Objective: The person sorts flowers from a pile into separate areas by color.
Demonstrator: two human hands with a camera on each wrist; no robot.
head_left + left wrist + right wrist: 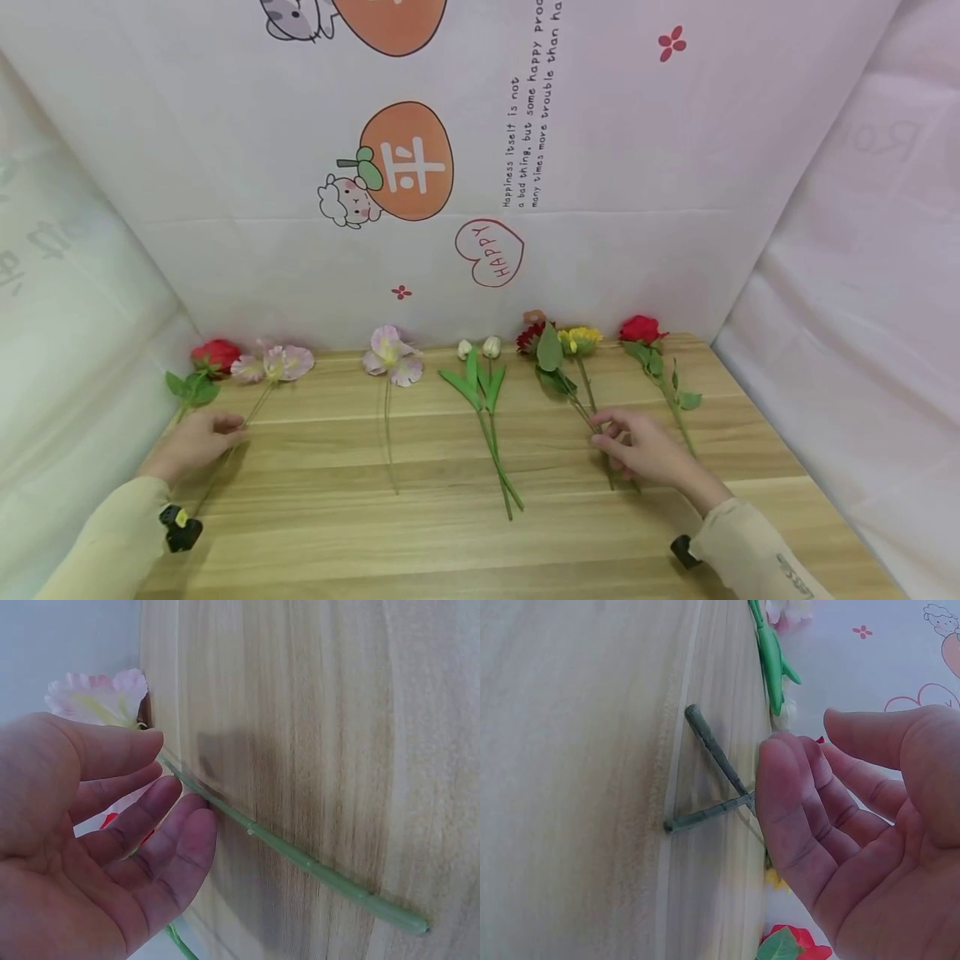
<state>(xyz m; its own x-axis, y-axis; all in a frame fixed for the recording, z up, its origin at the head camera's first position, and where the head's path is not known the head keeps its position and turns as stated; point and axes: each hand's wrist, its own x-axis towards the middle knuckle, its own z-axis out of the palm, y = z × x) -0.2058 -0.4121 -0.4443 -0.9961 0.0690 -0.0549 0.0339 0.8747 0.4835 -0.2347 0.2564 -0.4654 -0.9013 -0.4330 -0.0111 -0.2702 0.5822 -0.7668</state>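
Note:
My left hand (197, 443) is beside the thin green stem (300, 859) of a pale pink-lilac flower (288, 363). Its fingers are loosely bent; in the left wrist view the fingertips overlap the stem, and contact is unclear. My right hand (641, 446) hovers at the crossed stems (716, 754) of a dark red flower (529, 337) and a yellow flower (580, 340). Thumb and fingers stand apart there in the right wrist view. Whether these fingers touch the stems is hidden.
A red rose (216, 356) lies at the far left and another red rose (642, 328) at the right. Between the hands lie a lilac flower (392, 357) and two white tulips (491, 347) with crossed stems. Printed white cloth (600, 250) stands behind the wooden table (337, 533).

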